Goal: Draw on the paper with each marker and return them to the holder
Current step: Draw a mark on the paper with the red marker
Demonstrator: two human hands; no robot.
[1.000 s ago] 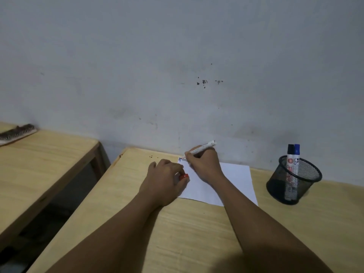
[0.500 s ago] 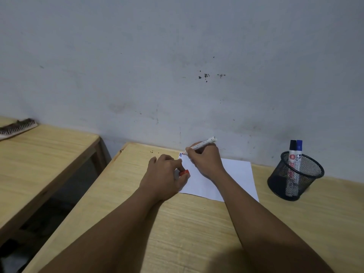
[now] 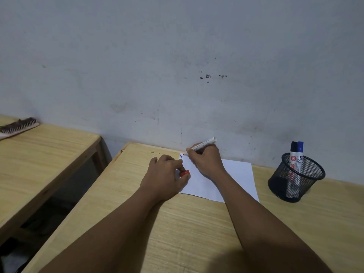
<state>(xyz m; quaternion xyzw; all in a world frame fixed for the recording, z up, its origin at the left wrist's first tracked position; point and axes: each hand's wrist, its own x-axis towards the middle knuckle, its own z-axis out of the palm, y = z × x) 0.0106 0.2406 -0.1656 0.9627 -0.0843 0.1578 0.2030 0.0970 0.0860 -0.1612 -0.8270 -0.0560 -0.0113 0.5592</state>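
A white sheet of paper [image 3: 234, 178] lies on the wooden table [image 3: 177, 229] near the wall. My right hand [image 3: 206, 162] grips a white marker [image 3: 202, 144] with its red tip touching the paper's far left corner, beside short blue lines [image 3: 181, 155]. My left hand [image 3: 165, 174] rests on the paper's left edge and pinches the red cap [image 3: 184, 173]. A black mesh holder [image 3: 295, 178] stands at the right with a black-capped marker [image 3: 293, 154] and a blue-capped marker [image 3: 300, 154] upright in it.
A second wooden table [image 3: 39, 154] stands to the left across a dark gap, with a brush [image 3: 18, 126] on its far end. A stained grey wall [image 3: 177, 66] runs directly behind both tables.
The view has shifted slightly. Both hands stay at the paper's far left corner, the marker tip still on the paper; the holder and its markers have not moved.
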